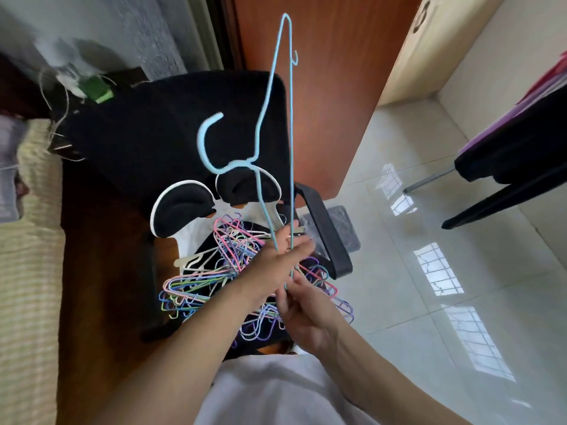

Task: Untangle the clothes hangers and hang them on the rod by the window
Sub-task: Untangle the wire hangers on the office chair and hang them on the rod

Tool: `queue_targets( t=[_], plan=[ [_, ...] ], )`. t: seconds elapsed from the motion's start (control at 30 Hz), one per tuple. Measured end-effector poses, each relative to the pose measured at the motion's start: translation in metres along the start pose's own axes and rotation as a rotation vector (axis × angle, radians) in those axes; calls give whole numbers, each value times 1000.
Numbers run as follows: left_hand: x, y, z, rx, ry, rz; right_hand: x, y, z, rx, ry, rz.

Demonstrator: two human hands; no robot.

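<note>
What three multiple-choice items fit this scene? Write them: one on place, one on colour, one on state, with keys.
1. Where does the pile of hangers lie?
A. on the chair
B. on the floor
C. on a bed

2. What colour is the lifted hanger?
A. pink
B. light blue
C. white

3. How does the lifted hanger stand?
A. flat on the pile
B. hung on a rod
C. held up on end

Key: A, the pile rests on the chair seat; B, its wire is light blue; C, the left hand and right hand hold its lower end.
</note>
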State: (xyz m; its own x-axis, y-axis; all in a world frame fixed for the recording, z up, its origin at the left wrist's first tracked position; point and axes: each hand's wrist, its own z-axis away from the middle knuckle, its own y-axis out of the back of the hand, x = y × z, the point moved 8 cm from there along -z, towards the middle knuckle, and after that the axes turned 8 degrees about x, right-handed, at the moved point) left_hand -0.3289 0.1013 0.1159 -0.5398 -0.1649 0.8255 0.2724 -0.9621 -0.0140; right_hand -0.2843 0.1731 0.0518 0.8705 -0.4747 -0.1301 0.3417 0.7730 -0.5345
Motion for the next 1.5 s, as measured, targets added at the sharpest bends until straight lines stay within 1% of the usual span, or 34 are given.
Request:
queue_targets(
  t=[0.07, 0.13, 0.17, 0.2, 0.27, 0.3, 0.4, 0.47, 0.5, 0.63, 0.77, 0.9, 1.0, 1.1, 1.23, 1.3, 1.4, 1.5],
  plan=[
    [13, 7, -3, 118, -41, 28, 1, -10, 6, -73, -1, 77],
    [13, 21, -3, 200, -96, -5, 4, -11, 9, -153, -24, 298],
    [7, 32, -2, 233, -101, -16, 4, -3, 7, -158, -29, 442],
    [-2, 46, 2, 272, -94, -30, 2, 13, 2, -105, -24, 587],
    [-25, 84, 15, 393, -53, -80, -13, 60, -13, 120, 15, 780],
    [-39, 106, 23, 462, -25, -101, -24, 89, -19, 247, 41, 813],
    [-83, 164, 56, 612, 75, -136, -54, 169, -29, 569, 71, 734],
    [-110, 188, 79, 696, 146, -132, -63, 201, -38, 691, 61, 759],
    [-121, 195, 89, 730, 174, -116, -67, 207, -44, 723, 62, 783],
    [-154, 207, 113, 810, 244, -77, -80, 205, -79, 770, 79, 800],
    [-160, 207, 126, 823, 237, -104, -83, 198, -113, 772, 56, 666],
    [-161, 207, 134, 844, 241, -83, -80, 190, -129, 808, 21, 535],
    [-161, 207, 136, 861, 243, -73, -79, 187, -131, 828, 9, 517],
    [-159, 204, 134, 862, 242, -60, -78, 185, -130, 807, -6, 456],
    [-151, 196, 127, 832, 229, -68, -77, 178, -132, 725, 4, 385],
    [-150, 195, 124, 817, 220, -76, -74, 171, -132, 689, 8, 391],
    [-145, 190, 117, 804, 209, -109, -76, 171, -129, 679, 22, 420],
    [-138, 184, 112, 790, 201, -95, -79, 175, -122, 649, 79, 416]
  ],
)
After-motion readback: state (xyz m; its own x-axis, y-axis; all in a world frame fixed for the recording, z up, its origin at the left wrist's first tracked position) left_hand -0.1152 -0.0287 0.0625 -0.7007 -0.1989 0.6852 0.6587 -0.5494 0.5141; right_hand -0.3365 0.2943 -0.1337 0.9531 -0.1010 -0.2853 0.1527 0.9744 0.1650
